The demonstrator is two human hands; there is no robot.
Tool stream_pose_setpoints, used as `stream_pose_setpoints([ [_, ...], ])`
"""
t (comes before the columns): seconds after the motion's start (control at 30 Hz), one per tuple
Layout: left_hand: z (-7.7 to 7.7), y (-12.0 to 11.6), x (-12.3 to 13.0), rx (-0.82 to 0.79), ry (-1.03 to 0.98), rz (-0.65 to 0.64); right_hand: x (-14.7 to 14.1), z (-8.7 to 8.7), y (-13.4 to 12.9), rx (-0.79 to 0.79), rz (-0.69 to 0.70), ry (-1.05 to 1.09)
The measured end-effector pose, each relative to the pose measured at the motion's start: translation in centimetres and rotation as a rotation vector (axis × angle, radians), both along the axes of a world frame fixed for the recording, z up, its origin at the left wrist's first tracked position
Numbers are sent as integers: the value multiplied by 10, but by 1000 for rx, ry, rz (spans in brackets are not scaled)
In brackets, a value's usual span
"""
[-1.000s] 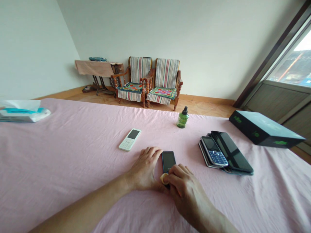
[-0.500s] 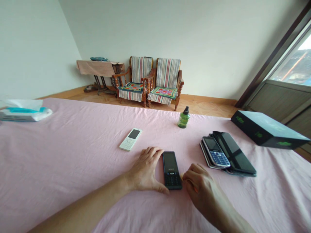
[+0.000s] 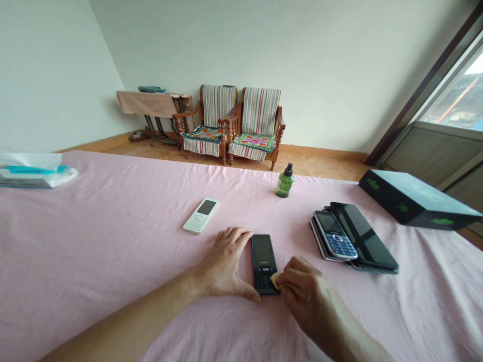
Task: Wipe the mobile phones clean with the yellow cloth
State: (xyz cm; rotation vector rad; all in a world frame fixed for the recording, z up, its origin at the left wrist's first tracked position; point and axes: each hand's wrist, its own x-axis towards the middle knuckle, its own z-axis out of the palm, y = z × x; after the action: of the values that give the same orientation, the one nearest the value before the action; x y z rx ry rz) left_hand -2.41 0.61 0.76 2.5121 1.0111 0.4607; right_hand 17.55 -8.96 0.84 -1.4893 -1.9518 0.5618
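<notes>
A black keypad phone [image 3: 263,254] lies face up on the pink cloth. My left hand [image 3: 226,264] spans its left side, fingers at the top corner and thumb at the bottom corner, holding it in place. Pinched in my right hand [image 3: 304,284] is a small yellowish cloth [image 3: 274,279], which touches the lower right of the phone's keypad. Most of that cloth is hidden by the fingers. Up and to the left of my left hand lies a white keypad phone [image 3: 201,215].
To the right are a blue-and-silver keypad phone [image 3: 335,236] on a stack and dark touchscreen phones [image 3: 364,236]. Behind them sits a black box [image 3: 418,198]. A green spray bottle [image 3: 285,182] stands near the far edge. A tissue pack [image 3: 35,176] is at far left.
My right hand has shifted from beside the phone onto its keypad, and the yellowish cloth shows more. My left hand stays at the phone's left side.
</notes>
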Motion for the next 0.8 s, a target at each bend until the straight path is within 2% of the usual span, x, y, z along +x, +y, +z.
stream_pose_setpoints([
  [0.27,4,0,1,-24,6,12,-6,1,0,48,4,-97],
  [0.8,0,1,0,19,-1,0,-27,3,5,21,38,-93],
])
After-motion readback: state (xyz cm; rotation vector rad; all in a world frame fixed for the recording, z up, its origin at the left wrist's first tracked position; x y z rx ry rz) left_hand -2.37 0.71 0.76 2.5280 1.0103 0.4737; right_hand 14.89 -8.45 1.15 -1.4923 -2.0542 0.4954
